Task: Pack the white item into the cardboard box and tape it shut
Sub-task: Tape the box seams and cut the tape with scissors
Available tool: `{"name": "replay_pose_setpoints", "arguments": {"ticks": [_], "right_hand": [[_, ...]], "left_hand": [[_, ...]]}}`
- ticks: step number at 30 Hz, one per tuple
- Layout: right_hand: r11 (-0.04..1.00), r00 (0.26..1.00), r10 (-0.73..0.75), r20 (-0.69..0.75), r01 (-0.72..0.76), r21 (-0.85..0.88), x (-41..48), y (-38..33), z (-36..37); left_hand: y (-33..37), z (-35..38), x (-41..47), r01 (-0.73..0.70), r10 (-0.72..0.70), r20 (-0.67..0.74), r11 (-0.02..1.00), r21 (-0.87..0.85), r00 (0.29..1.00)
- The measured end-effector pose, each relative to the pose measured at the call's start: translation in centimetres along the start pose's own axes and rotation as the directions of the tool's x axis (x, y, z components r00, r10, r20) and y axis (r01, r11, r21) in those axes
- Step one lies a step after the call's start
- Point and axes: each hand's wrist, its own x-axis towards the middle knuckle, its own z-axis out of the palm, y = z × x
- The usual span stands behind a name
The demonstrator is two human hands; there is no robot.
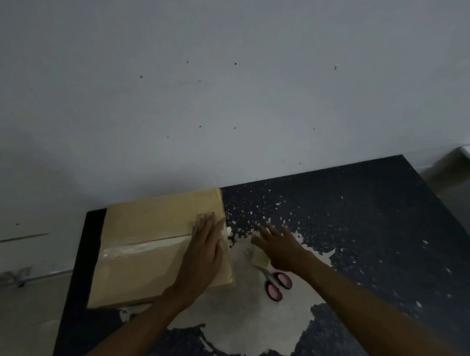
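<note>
Cardboard box (157, 244) closed, flaps down, lying flat on the table under the left hand. Clear tape strip (146, 246) runs along the centre seam, from the box's left edge toward the left hand; more tape wrinkled at the right end just beyond the left fingertips. White item not visible.

Left hand (203, 252) flat, palm down, fingers extended and together, pressing on the right end of the box top over the seam. Not gripping anything.

Right hand (280, 248) just right of the box, apart from the left hand, fingers spread open, palm down, low over the table. A pale tape roll (260, 257) sits partly under its palm; cannot tell whether the hand touches it. No grip shown.

Scissors (275, 281) with pink-and-black handles lie on the table just below the right hand and wrist, blades pointing toward the tape roll.

Table (387, 223) dark, surface badly worn with a big pale patch under and between both forearms. Plain wall (232, 84) beyond both hands. Frame dim.
</note>
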Motion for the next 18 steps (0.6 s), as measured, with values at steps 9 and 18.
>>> {"name": "replay_pose_setpoints", "arguments": {"ticks": [9, 18], "right_hand": [[0.872, 0.991, 0.112, -0.08, -0.059, 0.487, -2.9, 4.4, -2.8], [0.77, 0.961, 0.239, -0.136, -0.102, 0.63, -5.9, 6.7, -2.5]], "left_hand": [[9.4, -0.2, -2.6, 0.366, -0.127, 0.439, 0.774, -0.517, 0.89], [10.3, 9.5, 1.5, 0.668, -0.362, 0.567, 0.494, -0.557, 0.74]]}}
